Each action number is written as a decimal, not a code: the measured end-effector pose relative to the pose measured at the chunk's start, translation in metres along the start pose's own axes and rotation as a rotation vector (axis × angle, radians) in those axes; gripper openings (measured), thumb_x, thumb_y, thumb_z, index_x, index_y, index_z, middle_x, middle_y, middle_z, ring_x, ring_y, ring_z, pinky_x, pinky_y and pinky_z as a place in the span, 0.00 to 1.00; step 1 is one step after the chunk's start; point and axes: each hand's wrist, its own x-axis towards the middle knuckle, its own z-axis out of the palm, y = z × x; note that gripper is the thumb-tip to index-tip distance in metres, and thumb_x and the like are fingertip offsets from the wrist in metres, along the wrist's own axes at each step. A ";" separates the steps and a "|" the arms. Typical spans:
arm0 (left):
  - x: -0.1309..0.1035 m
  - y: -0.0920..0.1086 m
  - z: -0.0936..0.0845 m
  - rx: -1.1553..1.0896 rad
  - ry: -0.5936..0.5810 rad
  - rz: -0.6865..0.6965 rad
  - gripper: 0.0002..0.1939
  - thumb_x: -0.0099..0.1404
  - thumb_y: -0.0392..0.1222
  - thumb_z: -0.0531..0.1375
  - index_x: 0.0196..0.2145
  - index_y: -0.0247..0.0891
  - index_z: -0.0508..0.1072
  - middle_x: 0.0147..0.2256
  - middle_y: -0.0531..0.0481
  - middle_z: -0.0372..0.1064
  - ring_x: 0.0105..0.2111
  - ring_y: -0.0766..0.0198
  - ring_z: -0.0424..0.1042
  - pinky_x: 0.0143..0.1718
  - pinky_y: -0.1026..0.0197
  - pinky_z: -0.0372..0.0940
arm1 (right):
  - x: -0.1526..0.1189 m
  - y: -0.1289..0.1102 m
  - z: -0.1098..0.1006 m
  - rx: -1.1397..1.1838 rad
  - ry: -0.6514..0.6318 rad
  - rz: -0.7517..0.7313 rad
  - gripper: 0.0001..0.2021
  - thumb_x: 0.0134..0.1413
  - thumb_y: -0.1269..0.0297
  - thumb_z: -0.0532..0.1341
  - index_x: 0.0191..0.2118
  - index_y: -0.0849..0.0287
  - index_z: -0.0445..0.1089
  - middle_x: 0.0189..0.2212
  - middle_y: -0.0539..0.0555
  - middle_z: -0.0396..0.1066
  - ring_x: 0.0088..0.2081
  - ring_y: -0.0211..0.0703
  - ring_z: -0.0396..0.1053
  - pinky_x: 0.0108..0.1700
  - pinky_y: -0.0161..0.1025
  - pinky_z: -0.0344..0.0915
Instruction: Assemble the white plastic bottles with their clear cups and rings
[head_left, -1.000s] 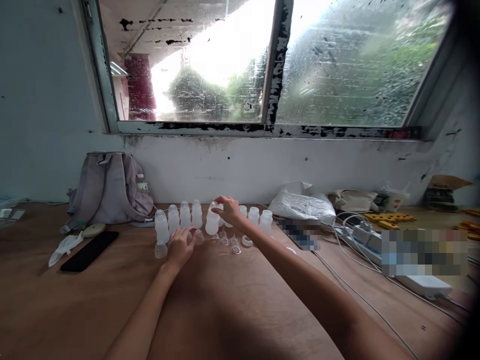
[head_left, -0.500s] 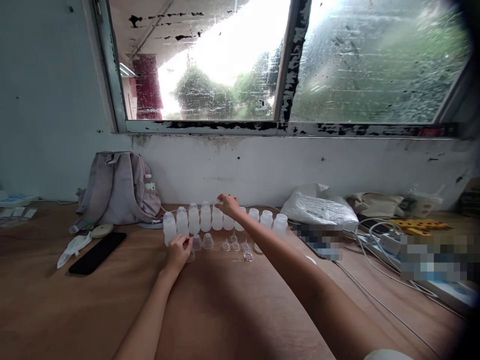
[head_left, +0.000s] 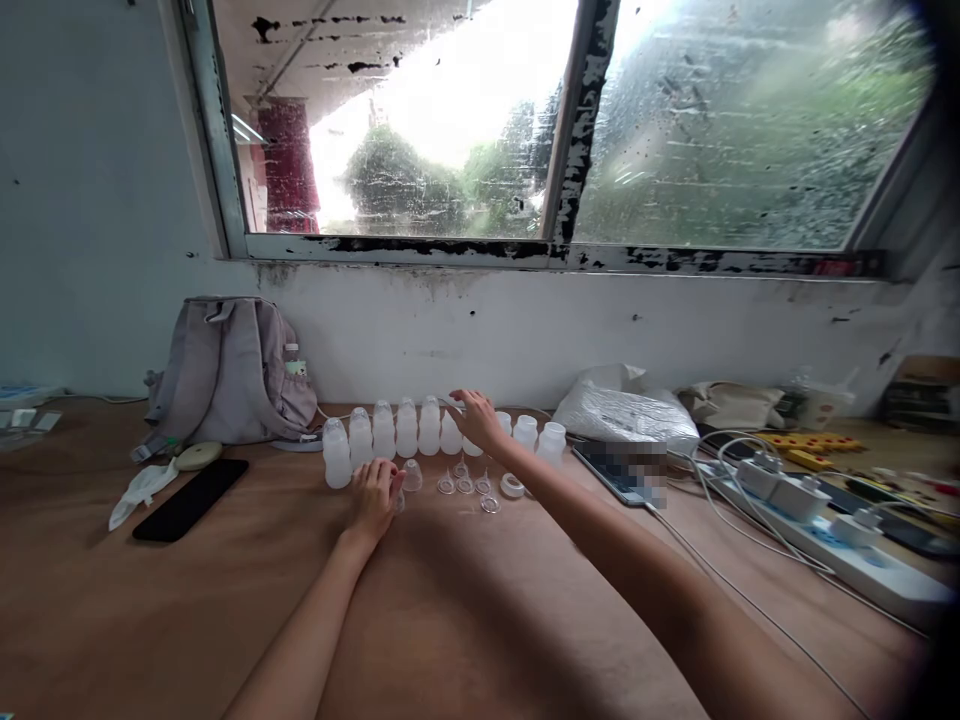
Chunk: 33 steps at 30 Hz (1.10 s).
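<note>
A row of frosted baby bottles (head_left: 383,432) stands along the back of the table. Those on the left, through the one at the middle (head_left: 429,430), wear clear domed caps; the ones at the right end (head_left: 551,442) have bare necks. My right hand (head_left: 480,418) hovers over the bottles just right of the middle, its fingers stretched and holding nothing visible. Low in front of the row, my left hand (head_left: 375,492) has its fingers closed around a clear domed cap (head_left: 399,498), partly hidden. Another clear cap (head_left: 412,476) sits beside it. Several clear nipples (head_left: 465,484) lie farther right.
A white ring (head_left: 512,486) lies near my right forearm. On the left are a grey backpack (head_left: 225,375), a black phone (head_left: 191,500) and a crumpled tissue (head_left: 146,493). To the right are a silvery bag (head_left: 626,410), another phone (head_left: 611,472), cables and a power strip (head_left: 832,545).
My right hand has left the middle bottle's cap and shifted right, its fingers opening. My left hand has slid right to the loose caps. The view has turned slightly.
</note>
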 end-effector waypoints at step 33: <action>-0.018 0.066 -0.012 -0.320 -0.320 0.239 0.11 0.63 0.39 0.46 0.33 0.38 0.67 0.33 0.48 0.65 0.36 0.61 0.63 0.39 0.58 0.59 | -0.141 0.044 -0.014 -0.001 -0.191 0.329 0.11 0.47 0.70 0.52 0.39 0.60 0.65 0.32 0.57 0.68 0.34 0.44 0.66 0.32 0.36 0.57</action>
